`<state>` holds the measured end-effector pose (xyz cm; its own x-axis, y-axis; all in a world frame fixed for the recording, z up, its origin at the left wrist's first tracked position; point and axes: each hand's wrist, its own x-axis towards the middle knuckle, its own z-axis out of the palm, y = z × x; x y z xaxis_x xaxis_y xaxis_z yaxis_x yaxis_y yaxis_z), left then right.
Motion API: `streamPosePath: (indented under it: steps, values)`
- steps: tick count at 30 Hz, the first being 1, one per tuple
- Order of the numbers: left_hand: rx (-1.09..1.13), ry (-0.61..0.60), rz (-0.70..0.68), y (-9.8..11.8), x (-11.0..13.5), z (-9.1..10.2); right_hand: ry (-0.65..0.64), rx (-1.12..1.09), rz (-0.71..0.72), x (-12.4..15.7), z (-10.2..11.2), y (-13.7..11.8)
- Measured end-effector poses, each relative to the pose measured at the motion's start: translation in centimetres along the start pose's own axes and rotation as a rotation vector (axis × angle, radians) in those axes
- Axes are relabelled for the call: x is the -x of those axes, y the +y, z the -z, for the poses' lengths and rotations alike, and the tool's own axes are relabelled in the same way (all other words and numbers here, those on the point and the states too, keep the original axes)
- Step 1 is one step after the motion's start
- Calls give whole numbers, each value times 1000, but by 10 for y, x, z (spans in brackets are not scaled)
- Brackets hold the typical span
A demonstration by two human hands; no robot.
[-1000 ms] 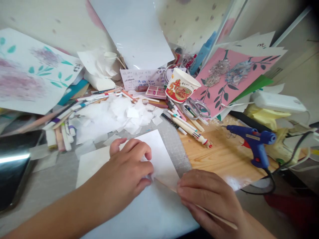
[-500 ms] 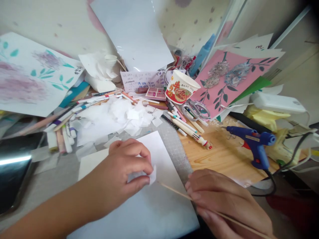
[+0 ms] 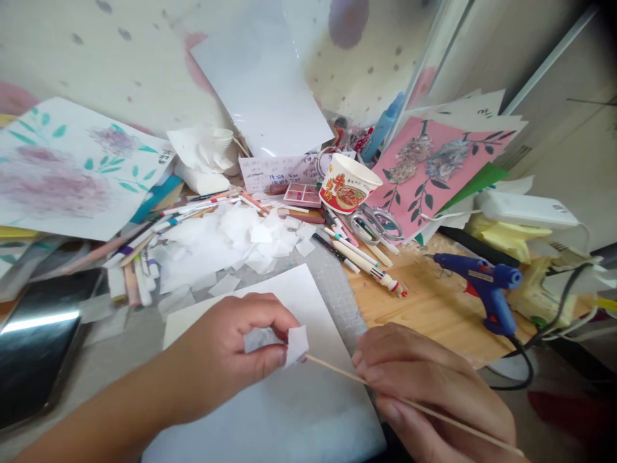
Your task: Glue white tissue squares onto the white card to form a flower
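Between the thumb and fingers of my left hand (image 3: 241, 350) is pinched a small piece of thin white paper (image 3: 297, 345). My right hand (image 3: 429, 392) grips a thin wooden stick (image 3: 335, 371) that slants up to the left. The stick's tip meets the lower right edge of the paper piece; whether it is pressed in I cannot tell. Both hands are over a large white sheet (image 3: 332, 418) lying on a grey cutting mat (image 3: 332, 289). Beyond the sheet is a heap of cut white paper pieces (image 3: 231, 235).
A blue glue gun (image 3: 486, 280) stands at the right on the wooden tabletop (image 3: 409, 315). Scissors (image 3: 376, 225), pens and a paper noodle cup (image 3: 348, 184) are at the back. A black phone (image 3: 43, 341) lies at the left. Flower pictures (image 3: 67, 167) lean on both sides.
The stick's tip has come up against the paper piece, which has turned to show more of its flat face. The whole view has shifted slightly.
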<state>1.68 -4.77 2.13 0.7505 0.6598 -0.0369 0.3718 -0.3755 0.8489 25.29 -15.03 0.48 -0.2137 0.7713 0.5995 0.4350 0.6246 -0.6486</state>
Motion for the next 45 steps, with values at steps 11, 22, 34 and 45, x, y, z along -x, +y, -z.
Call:
streamPosePath:
  steps: [11,22,34,45]
  values:
    - [187,-165,36,-3,-2,5,151,-345,-153,6,-15,19]
    - [48,22,-71,-12,0,1,164,-223,-162,-13,-22,9]
    - [-66,302,-110,-10,-6,-3,50,-652,-363,-37,-56,22]
    - [-283,287,58,-16,-6,5,68,-714,-653,-34,-59,33]
